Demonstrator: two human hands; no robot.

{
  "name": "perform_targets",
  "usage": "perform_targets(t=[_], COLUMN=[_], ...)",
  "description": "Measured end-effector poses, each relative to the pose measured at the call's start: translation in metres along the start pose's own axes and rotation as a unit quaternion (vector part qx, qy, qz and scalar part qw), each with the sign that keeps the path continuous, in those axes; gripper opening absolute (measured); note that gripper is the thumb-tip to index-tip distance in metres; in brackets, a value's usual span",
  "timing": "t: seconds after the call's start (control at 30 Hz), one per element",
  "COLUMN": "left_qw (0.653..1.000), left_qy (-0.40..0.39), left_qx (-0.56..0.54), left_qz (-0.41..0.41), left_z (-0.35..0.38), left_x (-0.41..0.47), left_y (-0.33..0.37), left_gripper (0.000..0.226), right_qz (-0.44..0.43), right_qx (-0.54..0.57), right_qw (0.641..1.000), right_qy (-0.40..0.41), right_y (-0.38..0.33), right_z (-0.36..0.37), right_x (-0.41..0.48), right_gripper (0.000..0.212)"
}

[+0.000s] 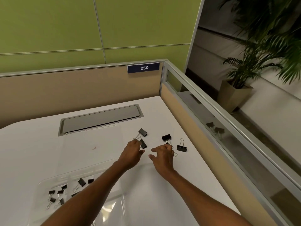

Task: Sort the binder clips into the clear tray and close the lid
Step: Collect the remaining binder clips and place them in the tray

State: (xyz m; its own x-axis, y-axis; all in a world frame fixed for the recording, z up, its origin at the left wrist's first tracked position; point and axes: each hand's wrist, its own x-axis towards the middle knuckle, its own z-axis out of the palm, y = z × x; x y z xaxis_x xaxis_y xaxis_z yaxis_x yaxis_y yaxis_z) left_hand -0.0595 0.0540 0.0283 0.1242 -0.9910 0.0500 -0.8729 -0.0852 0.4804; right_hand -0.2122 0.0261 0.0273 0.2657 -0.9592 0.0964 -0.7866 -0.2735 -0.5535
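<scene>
a white desk (162, 115) is seen from above, with two bare forearms stretched forward across it. the left hand (132, 154) is closed in a narrow pinch on a black binder clip (143, 143); whether the clip is lifted or touching the desk cannot be told. the right hand (162, 154) is arched, its fingers curled down at the wire handles of a second clip (166, 137), and it cannot be told whether a grip has been made. a third clip (143, 132) lies just beyond the left hand, and a fourth clip (182, 147) stands just beside the right hand. the clear tray (42, 183) sits near the lower left, well apart from both hands, with its lid (91, 144) folded open and flat behind it, and sorted clips (81, 182) are scattered inside. the clips are judged light, stiff and hard to damage, with smooth bodies and loosely swinging handles. they are probably best taken across the black body, or by both wire loops pinched together, since a clip held by one loop may pivot.
</scene>
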Motion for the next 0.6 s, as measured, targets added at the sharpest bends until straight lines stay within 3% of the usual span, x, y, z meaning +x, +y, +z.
perform_targets(t=[0.13,0.3,0.6], left_qw=[1.000,1.000,0.998], left_qy=[-0.010,-0.019,-0.024], left_qx=[-0.005,0.014,0.035], left_qz=[0.009,0.008,-0.048], left_z=[0.010,0.023,0.038], left_x=[0.021,0.041,0.066], left_y=[0.006,0.011,0.010], left_gripper=[0.027,0.045,0.042], right_qz=[0.028,0.036,0.016], right_qx=[0.003,0.003,-0.013], right_qw=[1.000,0.999,1.000], right_qy=[-0.002,0.008,-0.003], right_y=[0.015,0.036,0.061], right_z=[-0.002,-0.002,-0.002], right_x=[0.017,0.034,0.054], right_gripper=[0.032,0.030,0.036])
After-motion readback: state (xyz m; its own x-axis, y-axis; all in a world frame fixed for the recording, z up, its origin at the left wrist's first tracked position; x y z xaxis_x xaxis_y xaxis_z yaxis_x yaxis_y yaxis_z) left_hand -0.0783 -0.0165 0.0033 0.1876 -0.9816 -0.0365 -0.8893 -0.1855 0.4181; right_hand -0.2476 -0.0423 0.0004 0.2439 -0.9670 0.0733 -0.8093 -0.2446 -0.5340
